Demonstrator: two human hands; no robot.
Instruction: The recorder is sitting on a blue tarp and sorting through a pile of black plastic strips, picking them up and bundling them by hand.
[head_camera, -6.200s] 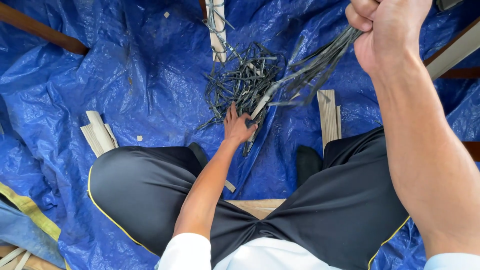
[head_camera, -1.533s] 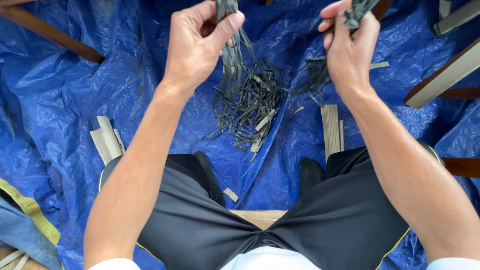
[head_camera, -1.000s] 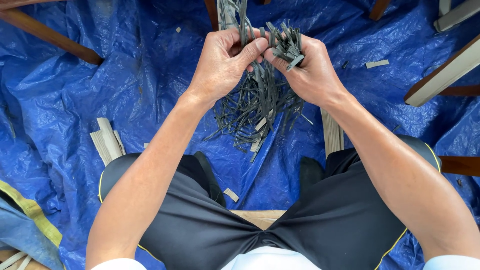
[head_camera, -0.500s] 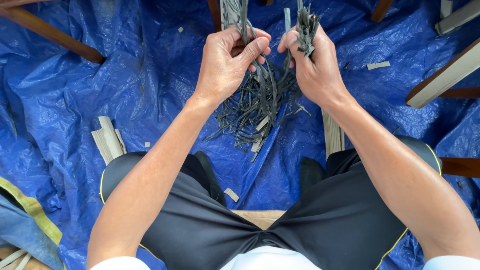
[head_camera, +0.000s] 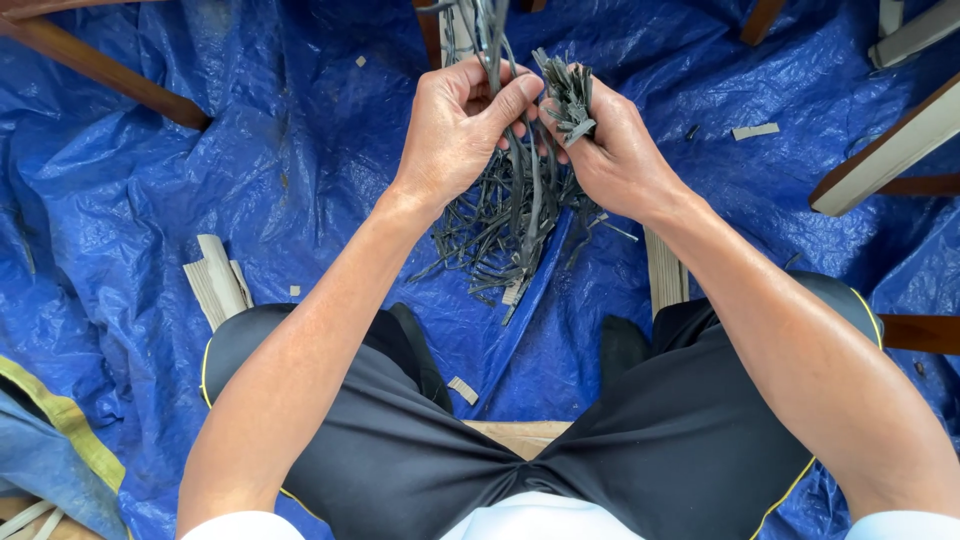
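Note:
My left hand (head_camera: 455, 125) pinches a few long dark grey strips (head_camera: 492, 40) that run up past the top edge and hang down below the fingers. My right hand (head_camera: 610, 150) is closed on a bundle of dark strips (head_camera: 568, 92), whose cut ends stick up above the fist. The two hands are close together, almost touching. Below them a loose pile of dark strips (head_camera: 500, 225) lies on the blue tarp (head_camera: 250, 150).
I sit on a wooden seat (head_camera: 520, 435) in black shorts, knees apart. Pale flat offcuts (head_camera: 215, 285) lie at the left knee, another pale piece (head_camera: 665, 270) by the right. Brown wooden bars (head_camera: 100, 70) cross top left; more bars (head_camera: 890, 150) stand at right.
Six seconds ago my left hand was down at the pile; it rose with strips. Both hands came together, and the right hand's bundle has tilted slightly in the last half second.

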